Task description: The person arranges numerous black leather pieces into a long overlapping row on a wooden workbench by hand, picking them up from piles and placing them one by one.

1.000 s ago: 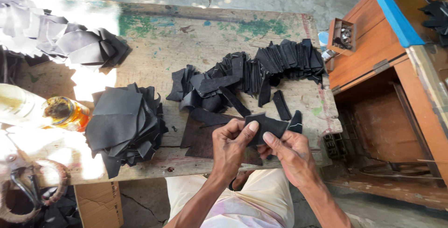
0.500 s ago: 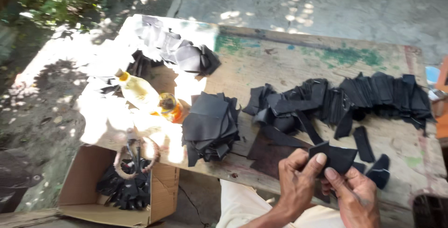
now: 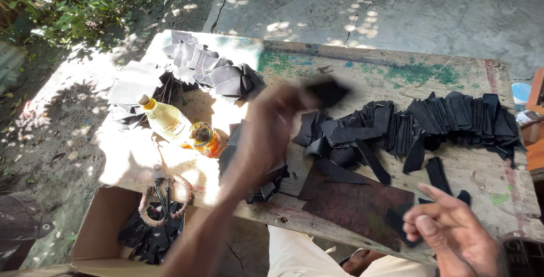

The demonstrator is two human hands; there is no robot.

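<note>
The left hand (image 3: 272, 135) is a blur in the middle of the frame, pinching a small flat black piece of soft material (image 3: 328, 91) at its fingertips, held up above the worn wooden table (image 3: 362, 67). The right hand (image 3: 453, 234) sits at the lower right, loosely open with curled fingers, holding nothing, just beside a dark flat board (image 3: 357, 203). A long row of folded black pieces (image 3: 430, 121) lies across the right side, and another black heap (image 3: 212, 73) sits at the upper left, near a clear bottle of yellow liquid (image 3: 167, 121). Rusty scissors (image 3: 164, 195) rest at the lower left edge. To do this well, I think the pinch should stay firm — the piece looks light and floppy — and it should land flat on a pile, not on the bottle.
</note>
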